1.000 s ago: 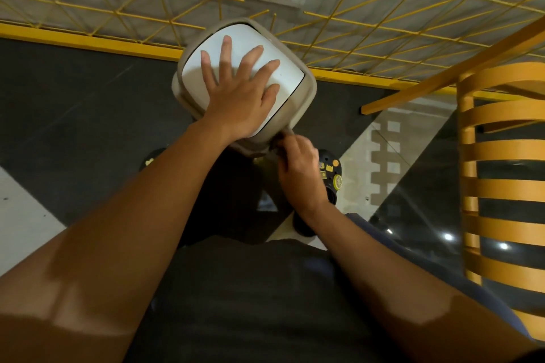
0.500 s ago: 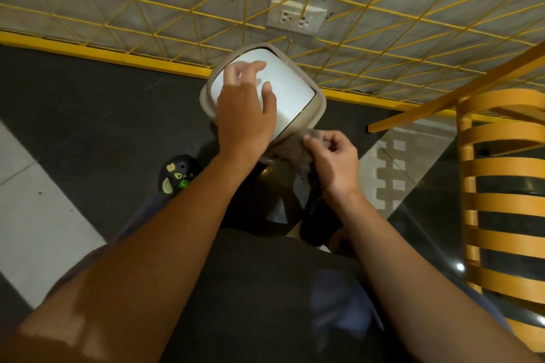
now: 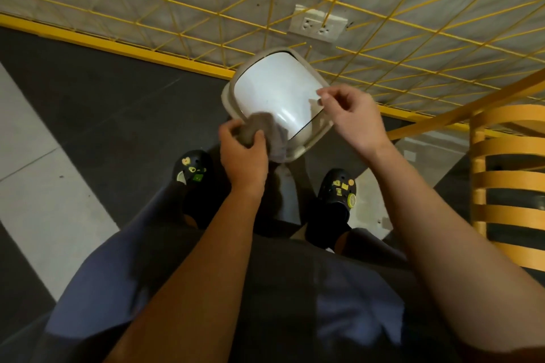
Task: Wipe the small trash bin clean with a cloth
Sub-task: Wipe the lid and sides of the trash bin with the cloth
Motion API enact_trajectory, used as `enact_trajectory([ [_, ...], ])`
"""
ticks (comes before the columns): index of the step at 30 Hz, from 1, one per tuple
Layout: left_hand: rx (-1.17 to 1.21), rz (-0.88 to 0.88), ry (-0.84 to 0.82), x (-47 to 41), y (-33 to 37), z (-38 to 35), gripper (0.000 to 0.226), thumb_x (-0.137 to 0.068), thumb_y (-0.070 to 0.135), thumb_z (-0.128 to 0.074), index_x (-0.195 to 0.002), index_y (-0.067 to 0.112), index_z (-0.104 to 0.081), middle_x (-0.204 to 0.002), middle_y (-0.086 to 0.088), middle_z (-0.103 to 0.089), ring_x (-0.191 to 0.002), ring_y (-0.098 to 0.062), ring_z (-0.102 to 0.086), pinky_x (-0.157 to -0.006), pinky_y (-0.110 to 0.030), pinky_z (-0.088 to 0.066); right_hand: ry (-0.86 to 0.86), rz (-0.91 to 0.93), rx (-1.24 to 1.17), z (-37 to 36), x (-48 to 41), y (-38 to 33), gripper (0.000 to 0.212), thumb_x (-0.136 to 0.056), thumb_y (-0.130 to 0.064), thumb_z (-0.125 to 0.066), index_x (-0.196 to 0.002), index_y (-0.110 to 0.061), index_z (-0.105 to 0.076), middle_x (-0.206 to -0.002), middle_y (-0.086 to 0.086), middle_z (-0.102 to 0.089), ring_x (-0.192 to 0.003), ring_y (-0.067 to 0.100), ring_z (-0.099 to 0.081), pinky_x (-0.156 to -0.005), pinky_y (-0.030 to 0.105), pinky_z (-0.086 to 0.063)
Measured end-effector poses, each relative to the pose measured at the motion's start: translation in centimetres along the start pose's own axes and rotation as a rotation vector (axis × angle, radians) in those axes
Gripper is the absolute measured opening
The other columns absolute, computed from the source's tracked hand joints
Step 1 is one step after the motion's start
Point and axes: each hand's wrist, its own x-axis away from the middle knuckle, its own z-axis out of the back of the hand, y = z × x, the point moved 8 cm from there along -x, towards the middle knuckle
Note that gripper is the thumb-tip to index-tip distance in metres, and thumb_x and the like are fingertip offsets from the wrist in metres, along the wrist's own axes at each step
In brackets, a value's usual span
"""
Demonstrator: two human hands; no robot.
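cloth [image 3: 263, 129] now in left hand [image 3: 243, 158], right hand [image 3: 351, 115] freed above bin [image 3: 277, 82]

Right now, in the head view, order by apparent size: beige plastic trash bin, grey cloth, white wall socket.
1. Beige plastic trash bin.
2. Grey cloth and white wall socket: alike, cloth bunched, unranked.

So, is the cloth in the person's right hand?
No, the left hand grips the cloth at the bin's near edge.

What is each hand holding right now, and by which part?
The left hand grips the cloth by its bunched top, over the trash bin. The right hand seems to hold nothing.
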Motion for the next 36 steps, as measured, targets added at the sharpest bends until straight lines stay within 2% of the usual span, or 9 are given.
enact_trajectory([
  [3,0.058,0.142,0.165,-0.5,-3.3,0.8,0.038,-0.085,0.007,-0.06,-0.119,0.017,-0.046,-0.129,-0.012,-0.047,-0.113,-0.024,-0.053,-0.079,-0.019,-0.047,0.029,0.083,0.178,0.5,-1.5,0.6,0.039,-0.089,-0.028,-0.057,-0.126,-0.016,-0.052,-0.128,0.008,-0.055,-0.114,0.017,-0.05,-0.099,0.03,-0.041],
  [5,0.033,0.149,0.124,-0.8,-4.3,-0.3,0.04,-0.084,0.005,-0.059,-0.12,0.017,-0.048,-0.132,-0.014,-0.043,-0.116,-0.026,-0.05,-0.082,-0.021,-0.047,-0.101,0.064,0.29,-1.2,-2.1,1.5,0.059,-0.089,-0.038,-0.055,-0.142,-0.023,-0.033,-0.149,0.01,-0.029,-0.138,0.027,-0.024,-0.113,0.041,-0.022],
  [7,-0.004,0.129,0.063,-0.8,-4.7,-1.4,0.043,-0.084,0.006,-0.061,-0.123,0.018,-0.048,-0.133,-0.014,-0.04,-0.117,-0.026,-0.048,-0.091,-0.028,-0.046,-0.232,-0.031,0.308,-3.2,-2.2,3.0,0.067,-0.09,-0.048,-0.048,-0.146,-0.032,-0.015,-0.157,0.009,-0.002,-0.143,0.029,0.004,-0.115,0.048,-0.004],
  [10,-0.072,0.083,-0.047,-0.3,-5.7,-2.5,0.044,-0.081,0.008,-0.064,-0.122,0.014,-0.048,-0.13,-0.014,-0.044,-0.116,-0.025,-0.048,-0.098,-0.037,-0.045,-0.275,-0.091,0.223,-4.8,-2.0,4.1,0.063,-0.094,-0.051,-0.036,-0.146,-0.033,-0.005,-0.156,0.005,0.011,-0.141,0.024,0.022,-0.115,0.047,0.007],
  [15,0.0,0.126,-0.073,2.2,-7.3,-4.3,0.036,-0.08,0.007,-0.066,-0.109,0.01,-0.046,-0.125,-0.016,-0.051,-0.113,-0.025,-0.053,-0.089,-0.026,-0.047,-0.223,-0.09,0.156,-5.4,-2.0,4.7,0.061,-0.094,-0.051,-0.033,-0.146,-0.035,-0.005,-0.155,0.002,0.013,-0.14,0.023,0.025,-0.114,0.044,0.009],
  [22,0.106,0.223,0.049,4.0,-7.3,-4.9,0.032,-0.084,0.009,-0.062,-0.112,0.008,-0.047,-0.126,-0.015,-0.05,-0.112,-0.024,-0.053,-0.095,-0.037,-0.048,-0.192,-0.112,0.116,-5.6,-1.5,4.8,0.062,-0.094,-0.052,-0.033,-0.146,-0.034,-0.004,-0.155,0.002,0.014,-0.14,0.022,0.024,-0.114,0.043,0.006],
  [26,0.185,0.143,0.182,2.1,-4.3,-3.6,0.031,-0.086,0.013,-0.059,-0.116,0.015,-0.052,-0.126,-0.009,-0.052,-0.111,-0.018,-0.053,-0.081,-0.018,-0.046,-0.168,-0.118,0.108,-5.5,-1.6,4.9,0.062,-0.094,-0.052,-0.035,-0.146,-0.035,-0.006,-0.155,0.0,0.014,-0.141,0.021,0.022,-0.114,0.041,0.004],
  [31,0.126,-0.031,0.183,0.4,-1.3,-3.2,0.03,-0.084,0.015,-0.061,-0.114,0.012,-0.055,-0.121,-0.006,-0.052,-0.105,-0.011,-0.052,-0.071,-0.001,-0.044,-0.166,-0.125,0.107,-5.6,-1.6,4.9,0.062,-0.094,-0.052,-0.035,-0.146,-0.036,-0.005,-0.155,-0.001,0.015,-0.141,0.02,0.023,-0.114,0.042,0.004],
  [36,0.125,0.227,0.125,0.7,-5.6,-3.6,0.025,-0.087,0.011,-0.057,-0.111,0.009,-0.051,-0.123,-0.014,-0.053,-0.112,-0.025,-0.054,-0.094,-0.034,-0.048,-0.155,-0.12,0.121,-5.6,-1.6,4.9,0.062,-0.094,-0.052,-0.035,-0.146,-0.035,-0.007,-0.155,0.0,0.012,-0.142,0.021,0.019,-0.115,0.043,0.002],
])
